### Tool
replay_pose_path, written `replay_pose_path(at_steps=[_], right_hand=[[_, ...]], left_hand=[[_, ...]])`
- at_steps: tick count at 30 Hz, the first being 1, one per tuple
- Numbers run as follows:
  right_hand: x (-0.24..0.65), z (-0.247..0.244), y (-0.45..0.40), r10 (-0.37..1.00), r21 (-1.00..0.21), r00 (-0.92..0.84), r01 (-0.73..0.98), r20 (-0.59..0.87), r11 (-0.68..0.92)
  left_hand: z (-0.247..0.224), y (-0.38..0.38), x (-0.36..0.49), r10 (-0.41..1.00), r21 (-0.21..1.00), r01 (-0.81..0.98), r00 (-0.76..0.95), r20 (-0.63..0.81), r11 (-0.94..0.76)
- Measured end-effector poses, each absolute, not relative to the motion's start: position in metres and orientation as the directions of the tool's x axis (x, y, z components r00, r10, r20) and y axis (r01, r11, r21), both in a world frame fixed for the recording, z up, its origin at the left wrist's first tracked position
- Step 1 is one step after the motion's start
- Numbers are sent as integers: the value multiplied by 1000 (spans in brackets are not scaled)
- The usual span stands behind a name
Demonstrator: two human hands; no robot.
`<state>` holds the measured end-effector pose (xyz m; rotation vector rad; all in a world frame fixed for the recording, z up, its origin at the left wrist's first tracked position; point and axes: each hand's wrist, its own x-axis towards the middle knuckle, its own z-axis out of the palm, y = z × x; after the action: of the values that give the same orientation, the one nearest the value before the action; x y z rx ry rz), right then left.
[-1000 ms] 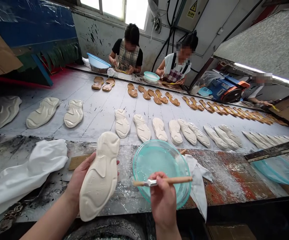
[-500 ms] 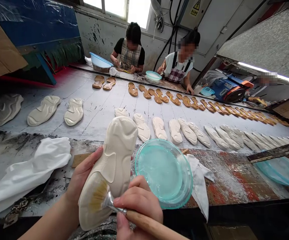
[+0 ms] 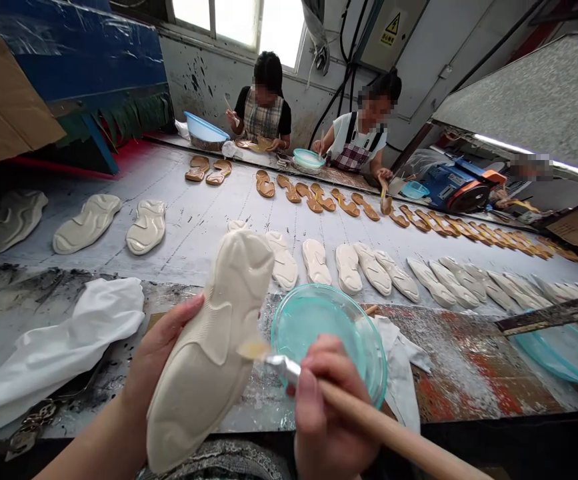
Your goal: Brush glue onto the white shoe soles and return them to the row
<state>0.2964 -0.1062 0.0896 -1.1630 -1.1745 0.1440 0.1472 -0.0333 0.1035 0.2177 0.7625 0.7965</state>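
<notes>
My left hand [image 3: 166,350] grips a cream moulded shoe sole [image 3: 201,353] from beneath, with the ridged underside facing up and tilted toward me. My right hand [image 3: 331,413] holds a flat paintbrush [image 3: 279,363] by its long wooden handle. Its metal ferrule points left, and the pale, wet bristles reach the sole's right edge. Under the brush and partly hidden by my right hand stands a round glass bowl [image 3: 331,340] holding turquoise liquid. A white cloth [image 3: 399,370] lies bunched beside the bowl.
A larger white cloth [image 3: 59,347] lies left on the stained bench. Rows of cream soles [image 3: 349,268] and tan insoles [image 3: 309,197] cover the white table [image 3: 193,203]. Two co-workers [image 3: 263,100] [image 3: 363,127] sit beyond it. Another bowl [image 3: 563,357] is at right.
The brush has lifted from the sole's surface and swung right, toward the bowl. The sole has tilted slightly left in my left hand.
</notes>
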Motion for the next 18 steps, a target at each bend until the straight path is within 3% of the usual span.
replay_pose_path(at_steps=[3,7,10,13,18], right_hand=[[279,75,-119,644,-792,468,434,605,429],[270,82,-120,645,-709,327,484,691,514],[266,93,-120,545,-627,343,591,765,508],[262,95,-127,538,-592,339,693,772,412],[260,93,-131,579,-609,305,653,756,450]], left_hand=[[106,-34,157,875,640,-604,250,-414,475],[103,-38,166,980,893,-443,-129,-151,80],[101,-39,167,978,936,-345,-207,-2,-71],[101,-38,166,960,938,-273,-236,152,-215],[108,-33,168,944,926,-284,-286,167,-250]])
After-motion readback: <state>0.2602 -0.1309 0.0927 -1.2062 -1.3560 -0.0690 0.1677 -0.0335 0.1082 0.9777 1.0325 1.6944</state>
